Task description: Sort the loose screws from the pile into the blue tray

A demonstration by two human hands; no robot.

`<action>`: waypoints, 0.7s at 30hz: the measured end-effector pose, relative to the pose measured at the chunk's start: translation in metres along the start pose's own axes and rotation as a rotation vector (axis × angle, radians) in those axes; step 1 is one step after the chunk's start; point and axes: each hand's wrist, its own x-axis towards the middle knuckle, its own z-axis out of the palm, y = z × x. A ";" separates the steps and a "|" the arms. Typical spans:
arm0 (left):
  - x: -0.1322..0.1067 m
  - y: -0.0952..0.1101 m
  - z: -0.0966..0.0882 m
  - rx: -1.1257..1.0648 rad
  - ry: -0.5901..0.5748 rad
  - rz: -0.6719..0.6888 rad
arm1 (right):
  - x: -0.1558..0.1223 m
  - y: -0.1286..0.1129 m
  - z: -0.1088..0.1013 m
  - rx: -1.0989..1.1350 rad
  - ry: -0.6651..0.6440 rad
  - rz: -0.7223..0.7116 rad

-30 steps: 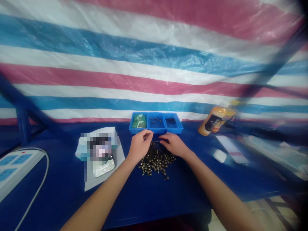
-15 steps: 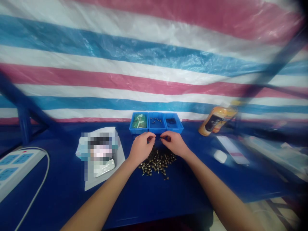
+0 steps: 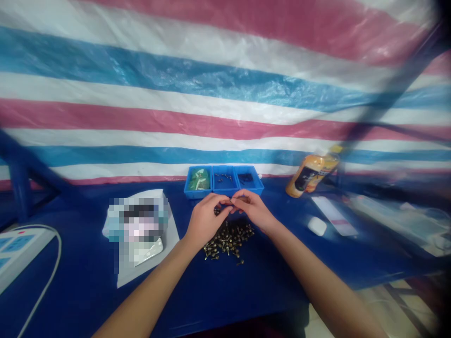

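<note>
**Left hand (image 3: 203,220) and right hand (image 3: 255,211) meet above a screw pile (image 3: 229,244)**

The two hands are together at the fingertips, just behind the far edge of the pile and just in front of a blue tray (image 3: 223,193). The right thumb and fingers pinch a small brass-coloured screw (image 3: 240,199), which lies almost flat between the hands. The left fingers curl in against its near end, but whether they grip it too cannot be told.

The pile is loose and low, made of many dark, brass-headed screws lying every way on a blue table (image 3: 88,291). A few lie just under the left fingers.

The tray has three compartments in a row. The left one holds green and white pieces too small to tell, the middle one a few screws (image 3: 223,178), and the right one a dark heap (image 3: 245,178).

Left of the hands, a pixelated packet (image 3: 137,220) and a phone (image 3: 148,252) lie on a white sheet (image 3: 169,239), with a power strip (image 3: 17,253) near the table's edge. To the right stand a tilted orange bottle (image 3: 312,176) and a white mouse (image 3: 317,226). A striped tarp (image 3: 225,84) hangs behind the table.
</note>
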 end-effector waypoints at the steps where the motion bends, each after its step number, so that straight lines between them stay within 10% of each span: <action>1: 0.000 0.000 0.000 0.004 0.006 0.005 | 0.000 0.000 0.001 -0.003 -0.003 0.005; 12: 0.003 0.002 -0.006 0.041 0.047 0.025 | 0.006 0.007 0.003 -0.184 -0.052 -0.095; 21: 0.005 0.004 -0.014 0.094 0.113 -0.048 | 0.016 0.017 0.002 -0.138 0.251 -0.042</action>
